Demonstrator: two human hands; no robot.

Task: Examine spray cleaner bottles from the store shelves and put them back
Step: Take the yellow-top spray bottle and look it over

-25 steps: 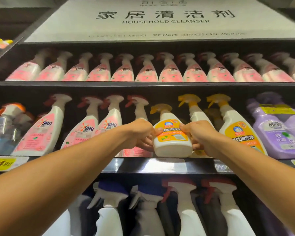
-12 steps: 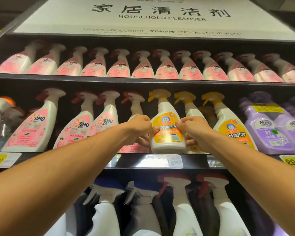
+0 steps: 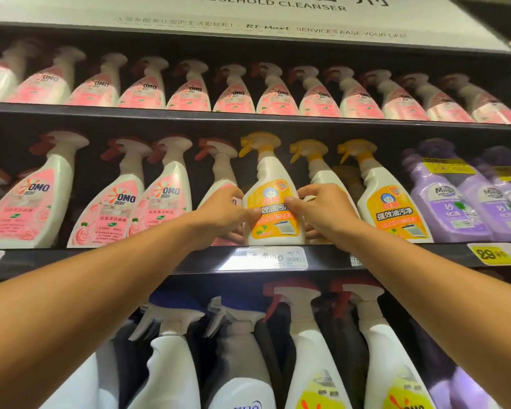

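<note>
A white spray bottle with a yellow trigger and an orange label (image 3: 273, 202) stands upright on the middle shelf (image 3: 189, 258), in line with two like bottles to its right. My left hand (image 3: 223, 215) grips its left side, thumb on the label. My right hand (image 3: 322, 211) grips its right side, fingers curled round the body and thumb on the label front. Both arms reach up from below.
Pink OMO spray bottles (image 3: 112, 202) fill the middle shelf's left and the whole top shelf (image 3: 248, 113). Purple bottles (image 3: 449, 202) stand at the right. White spray bottles (image 3: 307, 335) crowd the lower shelf. A yellow price tag (image 3: 493, 253) and a white tag (image 3: 266, 258) sit on the shelf edge.
Both hands have pushed the orange-label bottle back and upright onto the middle shelf, into line with its neighbours. The view has moved closer and tilted down.
</note>
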